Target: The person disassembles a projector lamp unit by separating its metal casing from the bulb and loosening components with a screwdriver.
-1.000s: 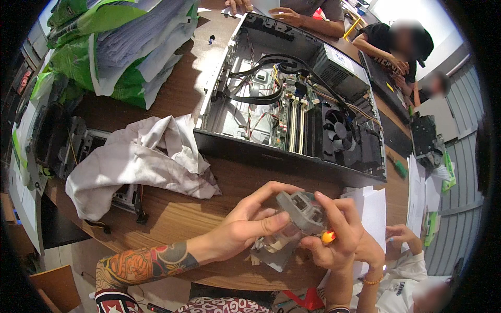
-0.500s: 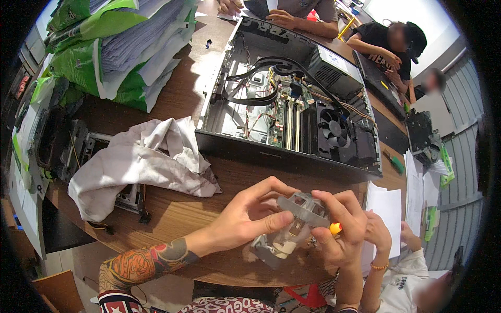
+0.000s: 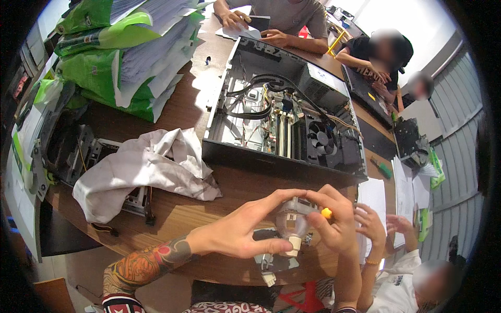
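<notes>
Clear part (image 3: 291, 221) — btwn L/R fingers (image 3: 334, 203)

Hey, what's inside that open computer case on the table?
The computer case shows a cooling fan, a power supply, looped black cables and memory slots. Parts of the motherboard are hidden beneath them.

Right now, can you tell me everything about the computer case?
The case lies open side up on the table, slightly askew. It looks like metal, black outside, silvery inside. Inside are looping black cables, pale strips, a round black fan and, in the far right corner, a boxy grey power supply. Neither the person's left hand nor right hand touches it.
</notes>
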Demonstrator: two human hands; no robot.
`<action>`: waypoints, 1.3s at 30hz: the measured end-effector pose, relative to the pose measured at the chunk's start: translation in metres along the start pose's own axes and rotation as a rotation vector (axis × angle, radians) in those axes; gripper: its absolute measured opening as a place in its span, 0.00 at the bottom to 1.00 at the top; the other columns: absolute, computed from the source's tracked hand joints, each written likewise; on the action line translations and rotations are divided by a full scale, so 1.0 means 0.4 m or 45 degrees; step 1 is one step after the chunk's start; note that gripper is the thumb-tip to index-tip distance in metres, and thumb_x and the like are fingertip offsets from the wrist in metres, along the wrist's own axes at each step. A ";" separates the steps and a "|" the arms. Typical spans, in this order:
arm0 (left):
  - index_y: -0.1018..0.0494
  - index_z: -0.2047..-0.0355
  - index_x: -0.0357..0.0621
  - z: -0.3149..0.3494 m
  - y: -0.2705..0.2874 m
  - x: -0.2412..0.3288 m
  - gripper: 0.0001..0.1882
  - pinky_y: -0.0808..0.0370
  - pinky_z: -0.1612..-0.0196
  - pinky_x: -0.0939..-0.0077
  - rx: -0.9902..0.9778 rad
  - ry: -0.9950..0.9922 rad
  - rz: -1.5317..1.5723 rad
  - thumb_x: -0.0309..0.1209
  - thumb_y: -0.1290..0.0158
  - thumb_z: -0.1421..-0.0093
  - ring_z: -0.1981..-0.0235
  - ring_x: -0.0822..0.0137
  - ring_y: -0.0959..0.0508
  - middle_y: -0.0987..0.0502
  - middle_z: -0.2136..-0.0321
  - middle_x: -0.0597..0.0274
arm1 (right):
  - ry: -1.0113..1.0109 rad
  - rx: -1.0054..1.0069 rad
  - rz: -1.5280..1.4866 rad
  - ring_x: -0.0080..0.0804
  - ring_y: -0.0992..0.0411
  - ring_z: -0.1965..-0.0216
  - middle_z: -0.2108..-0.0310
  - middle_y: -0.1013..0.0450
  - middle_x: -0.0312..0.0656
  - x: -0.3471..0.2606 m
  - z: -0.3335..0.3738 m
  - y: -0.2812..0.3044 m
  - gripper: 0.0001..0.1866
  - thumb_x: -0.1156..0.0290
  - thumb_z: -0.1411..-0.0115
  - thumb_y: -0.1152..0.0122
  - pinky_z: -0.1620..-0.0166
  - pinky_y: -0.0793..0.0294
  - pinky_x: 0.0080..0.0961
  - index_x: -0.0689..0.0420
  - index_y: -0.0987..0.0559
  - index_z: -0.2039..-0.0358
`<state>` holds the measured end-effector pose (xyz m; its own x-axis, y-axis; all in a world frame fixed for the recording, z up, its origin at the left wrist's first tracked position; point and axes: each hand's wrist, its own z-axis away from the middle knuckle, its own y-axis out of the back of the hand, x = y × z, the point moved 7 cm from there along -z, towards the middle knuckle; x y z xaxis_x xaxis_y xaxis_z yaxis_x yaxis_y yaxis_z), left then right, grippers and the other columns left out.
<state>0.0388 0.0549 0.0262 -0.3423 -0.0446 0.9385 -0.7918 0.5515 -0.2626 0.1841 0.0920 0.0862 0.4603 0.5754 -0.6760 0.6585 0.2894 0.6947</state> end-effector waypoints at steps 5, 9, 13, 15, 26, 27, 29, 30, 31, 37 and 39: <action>0.47 0.33 0.44 0.005 0.003 -0.026 0.44 0.36 0.37 0.62 -0.051 0.016 -0.085 0.40 0.36 0.44 0.40 0.60 0.33 0.33 0.42 0.53 | -0.015 -0.018 -0.063 0.33 0.33 0.75 0.75 0.31 0.44 0.025 0.009 -0.018 0.20 0.65 0.46 0.33 0.71 0.35 0.26 0.65 0.20 0.57; 0.47 0.33 0.46 0.003 -0.003 -0.062 0.43 0.35 0.37 0.63 -0.112 0.080 0.132 0.42 0.38 0.43 0.41 0.60 0.31 0.33 0.44 0.54 | -0.088 0.001 -0.103 0.31 0.34 0.76 0.77 0.32 0.43 0.057 0.028 -0.023 0.18 0.65 0.44 0.35 0.73 0.38 0.25 0.66 0.19 0.59; 0.47 0.32 0.46 0.004 -0.008 -0.090 0.41 0.33 0.38 0.65 -0.163 0.152 0.341 0.34 0.38 0.41 0.42 0.63 0.31 0.33 0.44 0.51 | -0.103 0.015 -0.100 0.31 0.34 0.77 0.78 0.32 0.43 0.061 0.032 -0.030 0.17 0.64 0.43 0.36 0.73 0.38 0.26 0.66 0.19 0.61; 0.48 0.32 0.46 -0.001 -0.011 -0.082 0.42 0.34 0.38 0.65 -0.165 0.126 0.289 0.30 0.39 0.42 0.40 0.63 0.33 0.33 0.43 0.52 | -0.173 0.055 -0.150 0.30 0.34 0.77 0.78 0.32 0.43 0.074 0.036 -0.022 0.17 0.64 0.42 0.38 0.73 0.38 0.25 0.67 0.19 0.62; 0.45 0.34 0.44 -0.001 0.000 -0.075 0.39 0.29 0.41 0.65 -0.076 0.174 0.127 0.30 0.37 0.43 0.42 0.64 0.30 0.30 0.44 0.53 | -0.202 0.039 -0.188 0.29 0.34 0.77 0.79 0.32 0.42 0.078 0.032 -0.043 0.15 0.65 0.40 0.39 0.73 0.38 0.24 0.67 0.18 0.63; 0.43 0.35 0.44 0.001 0.002 -0.071 0.38 0.29 0.42 0.65 -0.068 0.179 0.079 0.30 0.37 0.43 0.44 0.64 0.29 0.30 0.45 0.54 | -0.194 0.041 -0.198 0.29 0.34 0.77 0.79 0.32 0.42 0.075 0.030 -0.047 0.15 0.65 0.40 0.39 0.73 0.38 0.24 0.67 0.18 0.64; 0.42 0.36 0.44 0.000 0.001 -0.074 0.38 0.28 0.43 0.65 -0.070 0.184 0.034 0.31 0.36 0.43 0.45 0.64 0.28 0.29 0.46 0.55 | -0.209 0.042 -0.207 0.28 0.35 0.78 0.79 0.32 0.42 0.072 0.029 -0.047 0.15 0.65 0.40 0.40 0.73 0.38 0.24 0.67 0.18 0.64; 0.41 0.37 0.45 -0.001 0.001 -0.081 0.37 0.28 0.43 0.65 -0.050 0.198 0.063 0.31 0.36 0.44 0.45 0.64 0.28 0.28 0.47 0.55 | -0.223 0.046 -0.210 0.28 0.35 0.78 0.79 0.32 0.42 0.073 0.030 -0.044 0.15 0.65 0.40 0.40 0.73 0.38 0.25 0.67 0.18 0.65; 0.40 0.39 0.45 -0.004 0.001 -0.087 0.36 0.28 0.44 0.65 -0.032 0.212 0.091 0.31 0.35 0.45 0.46 0.65 0.27 0.28 0.48 0.56 | -0.232 0.056 -0.204 0.28 0.35 0.78 0.79 0.32 0.42 0.075 0.032 -0.042 0.15 0.65 0.40 0.40 0.73 0.38 0.25 0.67 0.18 0.65; 0.38 0.40 0.44 -0.003 0.014 -0.072 0.35 0.29 0.43 0.67 0.009 0.264 0.148 0.26 0.35 0.48 0.47 0.66 0.27 0.29 0.47 0.58 | -0.179 0.005 -0.144 0.33 0.36 0.75 0.79 0.35 0.42 0.070 0.031 -0.019 0.21 0.55 0.34 0.46 0.70 0.37 0.28 0.63 0.20 0.57; 0.36 0.41 0.45 0.004 0.026 -0.062 0.33 0.26 0.45 0.67 0.065 0.214 0.099 0.31 0.35 0.46 0.48 0.66 0.26 0.29 0.48 0.58 | -0.219 0.212 -0.066 0.28 0.38 0.75 0.76 0.36 0.38 0.066 0.064 0.059 0.25 0.50 0.33 0.50 0.70 0.38 0.26 0.62 0.20 0.57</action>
<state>0.0385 0.0604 -0.0002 -0.3176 0.1387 0.9380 -0.7923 0.5046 -0.3429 0.2272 0.0945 0.0785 0.5085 0.4204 -0.7515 0.7664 0.1768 0.6175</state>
